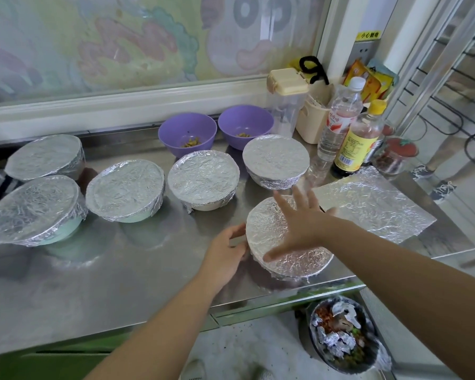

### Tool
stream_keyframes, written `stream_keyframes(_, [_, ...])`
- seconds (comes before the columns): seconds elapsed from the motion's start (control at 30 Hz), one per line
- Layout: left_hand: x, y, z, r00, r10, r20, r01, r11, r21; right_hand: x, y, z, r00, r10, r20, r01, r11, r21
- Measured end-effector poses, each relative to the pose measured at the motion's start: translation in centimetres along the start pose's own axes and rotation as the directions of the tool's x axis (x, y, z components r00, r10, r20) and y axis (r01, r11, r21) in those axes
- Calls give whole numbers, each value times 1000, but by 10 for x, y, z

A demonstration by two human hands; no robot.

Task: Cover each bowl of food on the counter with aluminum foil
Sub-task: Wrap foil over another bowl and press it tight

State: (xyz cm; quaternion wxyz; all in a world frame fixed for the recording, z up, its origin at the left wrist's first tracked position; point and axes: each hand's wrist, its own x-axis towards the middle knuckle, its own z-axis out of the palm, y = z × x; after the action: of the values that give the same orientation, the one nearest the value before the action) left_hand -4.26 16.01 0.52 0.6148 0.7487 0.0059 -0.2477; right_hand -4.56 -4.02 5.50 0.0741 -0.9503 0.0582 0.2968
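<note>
Head view: the foil sheet (373,204) lies just right of the open right hand (296,229), the nearer one; left hand (225,253) grips the near bowl (258,223) by its rim.

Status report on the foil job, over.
Left hand grips edge of near foiled bowl; right hand open over it. Two purple bowls uncovered. Spare foil sheet beside.
</note>
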Motion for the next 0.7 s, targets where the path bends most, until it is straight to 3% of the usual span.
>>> stream_keyframes(0.1, [-1, -6, -2, 996, 83, -15, -79, 981, 178, 4, -3, -2, 995, -87, 40, 89, 995, -53])
stream_keyframes(0.33, [3, -5, 5, 975, 175, -135, -117, 927, 357, 4, -8, -2, 994, -67, 85, 72, 996, -55])
stream_keyframes(0.7, [-8, -12, 15, 935, 271, -229, -166, 905, 391, 7, -10, 0, 996, -49, 76, 53, 997, -47])
